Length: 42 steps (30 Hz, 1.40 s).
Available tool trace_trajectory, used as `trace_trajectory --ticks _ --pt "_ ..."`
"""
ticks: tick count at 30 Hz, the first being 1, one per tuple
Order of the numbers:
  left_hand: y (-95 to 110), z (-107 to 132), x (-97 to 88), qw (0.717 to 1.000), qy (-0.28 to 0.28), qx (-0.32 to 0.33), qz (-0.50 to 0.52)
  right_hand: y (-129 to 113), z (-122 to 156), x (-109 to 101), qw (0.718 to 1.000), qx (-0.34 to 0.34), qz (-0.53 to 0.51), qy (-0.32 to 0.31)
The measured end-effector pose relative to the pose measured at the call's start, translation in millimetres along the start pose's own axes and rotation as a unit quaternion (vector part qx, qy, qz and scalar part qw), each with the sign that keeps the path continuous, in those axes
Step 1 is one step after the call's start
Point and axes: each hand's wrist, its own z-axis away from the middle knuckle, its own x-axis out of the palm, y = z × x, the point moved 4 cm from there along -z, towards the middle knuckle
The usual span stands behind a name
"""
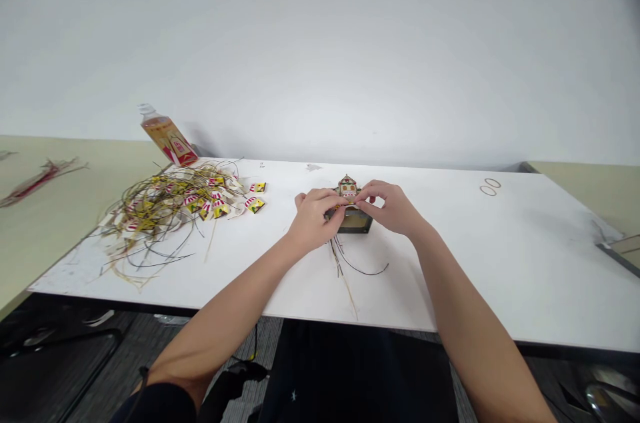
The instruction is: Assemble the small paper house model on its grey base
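My left hand (314, 218) and my right hand (391, 208) meet at the middle of the white table (450, 263). Both have their fingers pinched together on a small stack of house-shaped paper tags (349, 188) that rests on the tabletop. Thin black and gold strings (350, 264) trail from the stack toward me. A dark block-like base (358, 224) shows under the fingers; what it is I cannot make out.
A big tangled heap of similar tags with strings (173, 206) lies at the table's left. Behind it leans a drink bottle (165, 135). Two rubber bands (490, 187) lie at the far right. A beige table (45, 210) adjoins on the left.
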Motion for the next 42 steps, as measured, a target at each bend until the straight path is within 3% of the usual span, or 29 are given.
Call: trace_trajectory --ticks 17,28,42 --pt "-3.2 -3.8 -2.4 0.999 0.022 0.0 0.029 1.4 1.5 -2.1 1.0 -0.006 -0.001 -0.006" --pt "-4.5 -4.6 -2.0 0.999 0.001 -0.043 0.025 0.7 1.9 4.0 1.0 -0.011 0.017 -0.014" --pt "1.7 -4.2 -8.2 0.999 -0.038 -0.019 -0.006 -6.6 4.1 3.4 0.995 -0.046 0.082 -0.035"
